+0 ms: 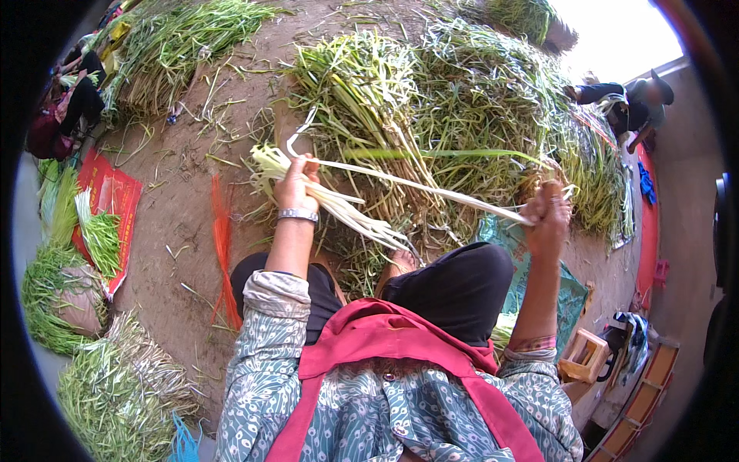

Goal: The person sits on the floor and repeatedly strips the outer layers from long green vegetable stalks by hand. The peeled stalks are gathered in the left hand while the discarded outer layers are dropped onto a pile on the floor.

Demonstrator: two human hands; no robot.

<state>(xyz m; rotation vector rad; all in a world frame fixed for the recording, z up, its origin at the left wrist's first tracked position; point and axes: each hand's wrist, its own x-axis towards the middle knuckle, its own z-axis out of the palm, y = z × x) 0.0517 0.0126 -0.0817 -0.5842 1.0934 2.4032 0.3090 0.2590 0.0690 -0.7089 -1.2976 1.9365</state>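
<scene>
My left hand [297,187] is closed around a bunch of pale stalks [352,215], their cut-looking yellowish ends fanned out to the upper left. One long white stalk [415,186] runs from that hand across to my right hand [547,211], which is blurred and grips its other end. A green leaf [479,153], also blurred, stretches leftward from just above my right hand. Beyond my hands, a heap of leafy green stalks [375,115] lies on the earthen floor, its stems pointing towards my feet.
Orange ties [219,254] lie left of my knee. Trimmed green bunches [99,231] rest on a red sack [128,190]. More stalk heaps [127,381] stand at left. A small wooden stool [583,355] is at right. One person [635,104] bends at upper right; another person [81,110] sits upper left.
</scene>
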